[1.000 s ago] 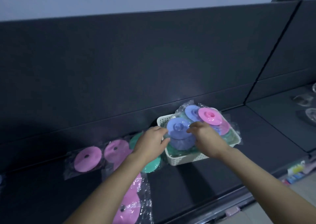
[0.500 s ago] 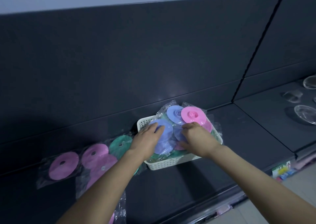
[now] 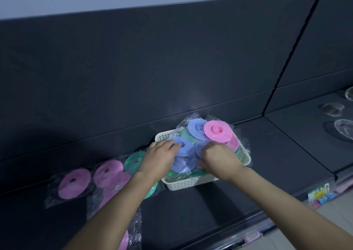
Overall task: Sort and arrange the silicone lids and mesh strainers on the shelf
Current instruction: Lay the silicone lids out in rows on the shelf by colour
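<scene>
Centre frame, your left hand [image 3: 158, 159] rests on a blue round silicone lid in clear wrap [image 3: 184, 147] atop the white perforated plastic basket [image 3: 191, 185]; your right hand [image 3: 217, 158] is just beside it, curled into the pile, can't tell its hold. Lower left, wrapped pink round lids [image 3: 74, 183] and a green round lid [image 3: 133, 161] lie on the dark shelf [image 3: 210, 209]; the basket looks mostly full, so it's early going I'd say.
</scene>
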Action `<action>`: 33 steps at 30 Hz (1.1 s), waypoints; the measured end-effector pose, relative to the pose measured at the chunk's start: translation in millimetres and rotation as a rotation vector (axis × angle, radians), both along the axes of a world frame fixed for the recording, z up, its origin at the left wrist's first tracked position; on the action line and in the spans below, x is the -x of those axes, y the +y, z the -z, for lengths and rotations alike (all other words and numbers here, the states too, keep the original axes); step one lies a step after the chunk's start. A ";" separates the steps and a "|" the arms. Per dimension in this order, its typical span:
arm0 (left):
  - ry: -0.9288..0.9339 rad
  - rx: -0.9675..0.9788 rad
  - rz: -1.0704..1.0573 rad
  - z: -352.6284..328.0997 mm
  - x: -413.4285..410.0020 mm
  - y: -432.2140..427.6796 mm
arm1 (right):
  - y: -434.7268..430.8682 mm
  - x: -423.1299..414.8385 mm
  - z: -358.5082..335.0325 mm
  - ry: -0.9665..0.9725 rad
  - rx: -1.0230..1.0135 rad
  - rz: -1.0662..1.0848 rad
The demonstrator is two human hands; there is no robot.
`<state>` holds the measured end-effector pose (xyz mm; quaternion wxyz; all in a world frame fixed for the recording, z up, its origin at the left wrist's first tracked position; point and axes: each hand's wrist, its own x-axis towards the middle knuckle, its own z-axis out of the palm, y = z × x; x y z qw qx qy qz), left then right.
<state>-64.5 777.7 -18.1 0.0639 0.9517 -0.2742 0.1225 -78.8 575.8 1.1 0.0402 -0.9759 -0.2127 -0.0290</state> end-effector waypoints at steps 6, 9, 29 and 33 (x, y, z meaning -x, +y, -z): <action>-0.033 0.195 -0.134 -11.7 0.5 12.5 | 5.8 9.1 -1.5 -0.016 0.004 0.010; 0.112 0.469 -0.249 -17.5 1.9 19.7 | 14.7 10.2 -1.8 0.008 -0.016 0.095; 0.497 1.514 -0.556 -29.8 35.3 68.7 | 67.3 -1.9 -37.0 0.336 -1.497 0.498; 0.489 1.521 -0.652 -21.7 43.8 87.5 | 83.6 2.8 -37.2 0.526 -1.636 0.456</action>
